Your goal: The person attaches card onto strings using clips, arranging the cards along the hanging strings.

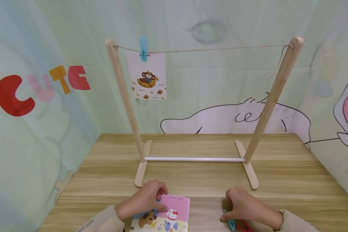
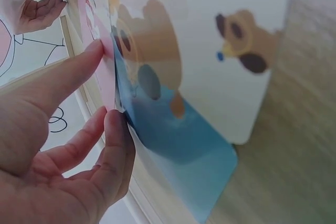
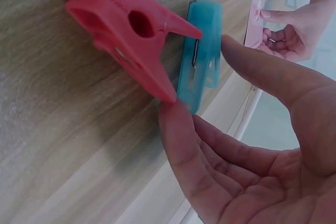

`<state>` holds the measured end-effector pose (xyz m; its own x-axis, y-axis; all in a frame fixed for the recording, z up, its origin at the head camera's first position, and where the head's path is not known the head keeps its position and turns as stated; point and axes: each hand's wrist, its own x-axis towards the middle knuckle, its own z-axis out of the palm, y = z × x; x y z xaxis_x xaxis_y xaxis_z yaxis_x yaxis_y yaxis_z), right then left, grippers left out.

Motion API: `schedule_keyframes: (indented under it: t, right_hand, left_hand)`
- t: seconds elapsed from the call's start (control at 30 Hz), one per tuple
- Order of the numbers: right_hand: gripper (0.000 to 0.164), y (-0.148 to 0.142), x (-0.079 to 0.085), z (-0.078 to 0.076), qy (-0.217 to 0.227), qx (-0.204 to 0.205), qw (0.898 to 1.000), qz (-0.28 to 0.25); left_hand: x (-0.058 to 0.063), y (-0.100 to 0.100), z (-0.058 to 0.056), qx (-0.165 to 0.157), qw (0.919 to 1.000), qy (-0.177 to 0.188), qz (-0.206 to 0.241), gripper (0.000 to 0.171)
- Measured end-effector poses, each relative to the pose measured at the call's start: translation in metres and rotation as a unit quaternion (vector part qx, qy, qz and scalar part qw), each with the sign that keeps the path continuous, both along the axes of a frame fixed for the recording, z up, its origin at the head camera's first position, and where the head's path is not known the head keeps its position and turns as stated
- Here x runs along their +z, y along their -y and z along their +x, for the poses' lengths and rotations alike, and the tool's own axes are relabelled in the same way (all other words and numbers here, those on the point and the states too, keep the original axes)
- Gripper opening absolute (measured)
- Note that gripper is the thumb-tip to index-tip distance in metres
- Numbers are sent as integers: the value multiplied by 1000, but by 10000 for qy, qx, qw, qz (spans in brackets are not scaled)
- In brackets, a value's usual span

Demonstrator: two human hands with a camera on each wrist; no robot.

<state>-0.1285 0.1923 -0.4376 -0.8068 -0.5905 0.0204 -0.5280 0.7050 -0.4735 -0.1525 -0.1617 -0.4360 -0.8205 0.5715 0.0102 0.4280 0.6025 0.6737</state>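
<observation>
My left hand (image 1: 146, 199) pinches the edge of a pink card (image 1: 179, 204) with a white rabbit picture, thumb on top and fingers behind. Under and beside it lie a blue card (image 2: 184, 135) and a cream card (image 2: 226, 93) with brown dog pictures. To the right, my right hand (image 1: 243, 204) holds a blue clothespin (image 3: 202, 56) low over the table between thumb and index finger. A red clothespin (image 3: 123, 27) lies right beside it, its tip close to the index fingertip.
A wooden frame (image 1: 268, 109) stands behind both hands, a string (image 1: 208, 50) tied between its posts and a white bar (image 1: 194, 159) low down. From the string hangs a monkey card (image 1: 150, 77) under another blue clothespin (image 1: 143, 48). Printed curtains surround the table (image 1: 191, 180).
</observation>
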Motion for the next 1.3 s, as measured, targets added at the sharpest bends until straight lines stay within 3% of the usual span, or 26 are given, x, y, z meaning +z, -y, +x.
schedule_keyframes:
  t: [0.4, 0.87, 1.07, 1.3]
  right_hand:
    - [45, -1, -2, -1, -73, -11, 9999, 93]
    - [38, 0, -1, -4, 195, -3, 9996, -202]
    - [30, -2, 2, -9, 1055, -107, 9913, -784]
    - [21, -7, 1, -14, 2241, -266, 9610, -1601]
  left_hand:
    - [1, -1, 1, 3, 10000, 21, 45, 38]
    - [0, 2, 3, 13, 9995, 142, 292, 40]
    - [1, 5, 1, 42, 9963, 621, 600, 38]
    - [0, 11, -5, -13, 9861, 1284, 1057, 35]
